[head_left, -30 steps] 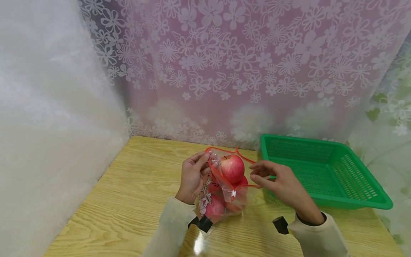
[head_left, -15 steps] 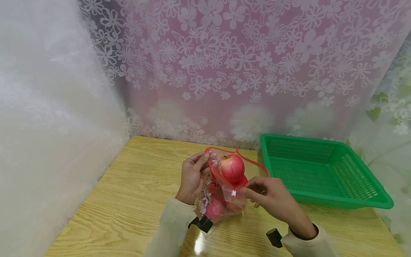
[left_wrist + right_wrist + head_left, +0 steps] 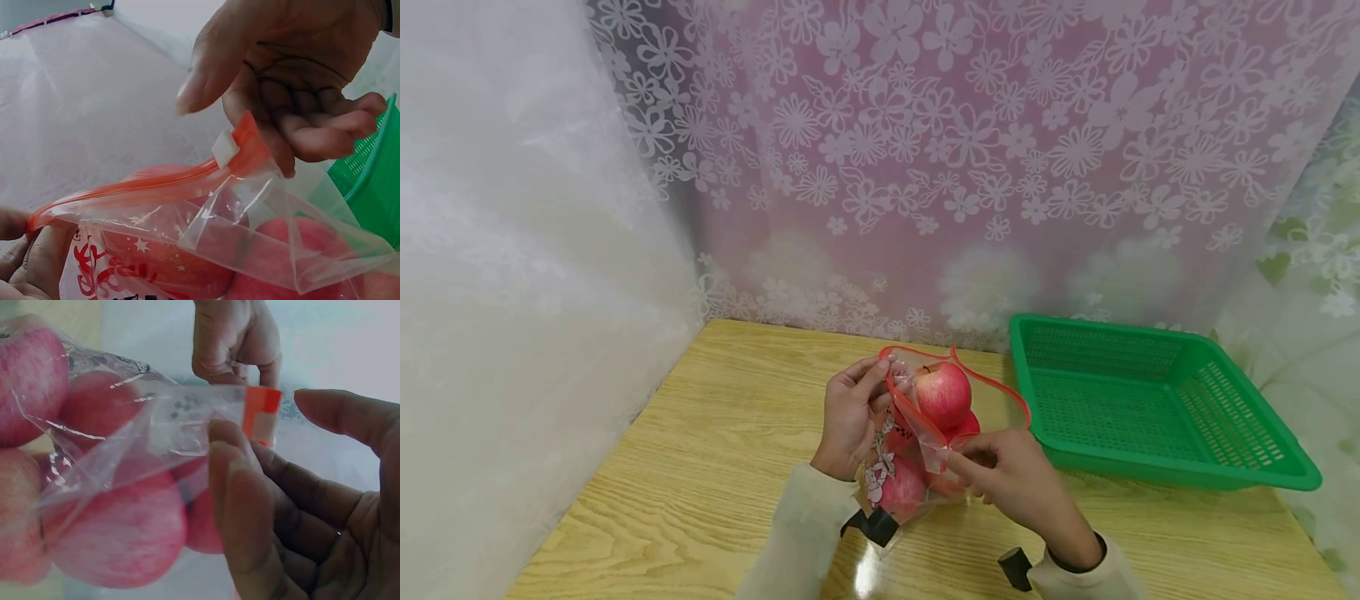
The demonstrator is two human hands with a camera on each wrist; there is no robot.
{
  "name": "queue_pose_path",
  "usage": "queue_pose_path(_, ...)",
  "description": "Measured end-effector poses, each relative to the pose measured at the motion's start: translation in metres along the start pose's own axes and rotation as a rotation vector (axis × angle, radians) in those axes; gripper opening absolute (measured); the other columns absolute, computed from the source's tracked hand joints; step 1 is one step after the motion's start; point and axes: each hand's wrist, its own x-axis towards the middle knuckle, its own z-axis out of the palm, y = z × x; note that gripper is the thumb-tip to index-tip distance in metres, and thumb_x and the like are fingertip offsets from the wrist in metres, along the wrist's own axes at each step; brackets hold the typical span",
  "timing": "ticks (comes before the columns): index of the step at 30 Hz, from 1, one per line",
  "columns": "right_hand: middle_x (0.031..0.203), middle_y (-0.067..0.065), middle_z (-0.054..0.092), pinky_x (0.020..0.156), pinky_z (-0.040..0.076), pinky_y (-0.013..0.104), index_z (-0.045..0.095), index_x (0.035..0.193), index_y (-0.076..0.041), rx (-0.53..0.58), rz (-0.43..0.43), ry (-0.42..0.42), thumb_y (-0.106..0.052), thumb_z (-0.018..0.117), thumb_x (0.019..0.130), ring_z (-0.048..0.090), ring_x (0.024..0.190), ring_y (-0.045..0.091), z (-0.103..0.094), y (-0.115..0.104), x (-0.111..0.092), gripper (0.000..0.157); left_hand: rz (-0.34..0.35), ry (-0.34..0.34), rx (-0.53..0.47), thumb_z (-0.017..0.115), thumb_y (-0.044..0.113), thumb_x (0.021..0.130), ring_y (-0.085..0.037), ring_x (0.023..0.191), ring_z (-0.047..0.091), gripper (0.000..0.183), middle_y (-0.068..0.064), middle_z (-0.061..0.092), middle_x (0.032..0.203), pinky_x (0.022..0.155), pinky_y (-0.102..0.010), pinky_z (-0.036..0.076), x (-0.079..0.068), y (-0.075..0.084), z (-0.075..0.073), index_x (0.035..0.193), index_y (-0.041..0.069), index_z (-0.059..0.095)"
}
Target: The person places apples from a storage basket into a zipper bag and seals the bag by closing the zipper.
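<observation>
A clear zip bag (image 3: 912, 414) with orange edging stands on the table, its mouth partly spread. Several red apples fill it, the top apple (image 3: 943, 394) showing at the opening. My left hand (image 3: 847, 417) pinches the orange rim at the bag's left side. At the near corner, my right hand (image 3: 1018, 483) has its fingers against the plastic. The white slider (image 3: 225, 149) sits by that corner in the left wrist view. In the right wrist view, the right thumb (image 3: 344, 415) stands apart from the orange edge, with the fingers behind the corner.
A green plastic basket (image 3: 1150, 462) with perforated walls stands right of the bag on the wooden table (image 3: 700, 467). A pink floral curtain (image 3: 865, 208) hangs behind the table, and white sheeting (image 3: 535, 292) covers the left side.
My right hand has left the bag's right rim and moved left and nearer to me, to the slider corner. The left hand keeps its hold in the same place.
</observation>
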Motion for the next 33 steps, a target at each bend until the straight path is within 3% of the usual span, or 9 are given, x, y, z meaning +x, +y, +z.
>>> queue_pose_path(5,0.061,-0.004,0.060,0.046,0.047,0.025,0.074,0.072,-0.019,-0.080,-0.002,0.072,-0.048,0.067,0.087,0.052,0.052,0.010,0.011,-0.001,0.004,0.034,-0.003,0.013,0.011,0.055,0.000,0.096,-0.009,0.064,0.067,0.017,-0.005,0.071,0.082,0.056,-0.015,0.054,-0.001,0.001,0.000,0.092,0.002,0.072)
queue_pose_path(11,0.051,-0.010,0.050,0.045,0.036,0.023,0.068,0.059,-0.017,-0.156,0.014,0.149,-0.045,0.072,0.084,0.044,0.051,0.009,0.020,-0.002,0.008,0.038,0.007,0.000,0.008,0.056,0.000,0.096,-0.009,0.063,0.067,0.014,-0.005,0.071,0.081,0.056,-0.016,0.055,0.000,0.001,0.000,0.095,-0.004,0.069)
queue_pose_path(25,0.050,-0.009,0.043,0.043,0.032,0.020,0.057,0.057,-0.018,-0.106,-0.026,0.282,-0.015,0.072,0.083,0.040,0.051,0.009,0.032,0.001,0.009,0.031,0.012,-0.006,0.001,0.054,-0.002,0.096,-0.011,0.067,0.070,0.016,-0.006,0.071,0.079,0.061,-0.019,0.057,-0.001,0.003,0.001,0.093,-0.002,0.070)
queue_pose_path(33,0.048,-0.013,0.039,0.041,0.027,0.019,0.050,0.052,-0.019,-0.053,-0.112,0.378,-0.001,0.063,0.078,0.035,0.047,0.005,0.035,0.004,0.009,0.035,0.018,-0.001,0.001,0.053,-0.003,0.096,-0.009,0.064,0.068,0.018,-0.005,0.070,0.077,0.058,-0.017,0.056,-0.002,0.003,0.001,0.090,0.002,0.070)
